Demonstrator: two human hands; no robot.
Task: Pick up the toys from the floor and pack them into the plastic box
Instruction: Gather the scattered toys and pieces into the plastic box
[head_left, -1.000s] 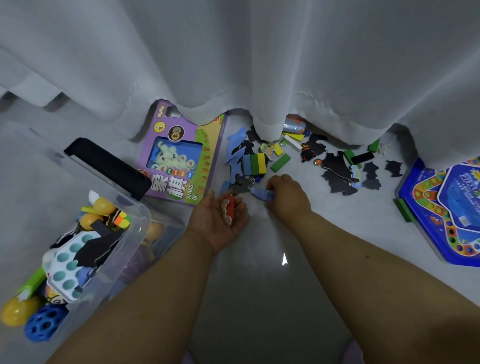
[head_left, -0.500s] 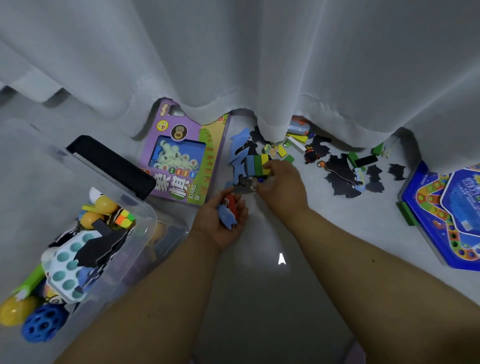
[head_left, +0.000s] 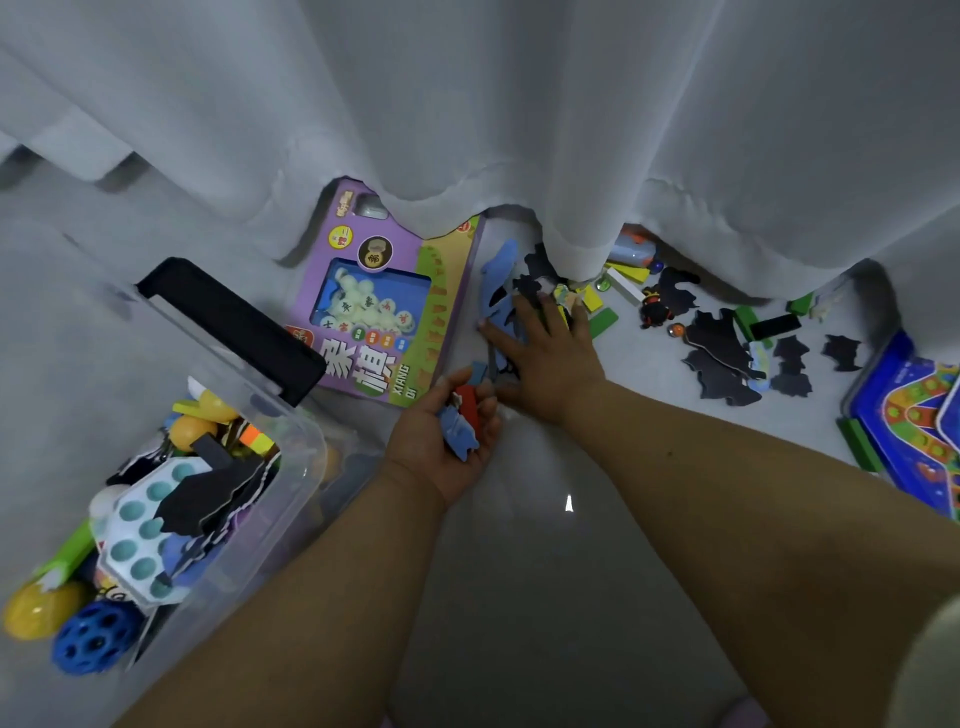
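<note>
My left hand (head_left: 441, 436) lies palm up on the floor, cupping a red block (head_left: 469, 404) and blue foam pieces (head_left: 456, 428). Just beyond it, my right hand (head_left: 540, 353) is spread flat over a pile of blue foam shapes (head_left: 498, 270), black foam shapes and coloured blocks at the curtain's foot. The clear plastic box (head_left: 291, 415) stands at the left, filled with balls, a pop-bubble toy and black foam pieces. More black foam pieces (head_left: 722, 353) and green blocks (head_left: 602, 323) lie scattered to the right.
A purple chess-set package (head_left: 379, 306) lies flat between the box and my hands. A blue board-game tray (head_left: 914, 415) sits at the right edge. A white curtain (head_left: 519, 130) hangs over the far side of the toys. A black lid (head_left: 234, 322) leans by the box.
My right hand moved from pinching a piece near the left palm to reaching forward and spreading flat over the foam pile. A blue piece has been added to my left palm.
</note>
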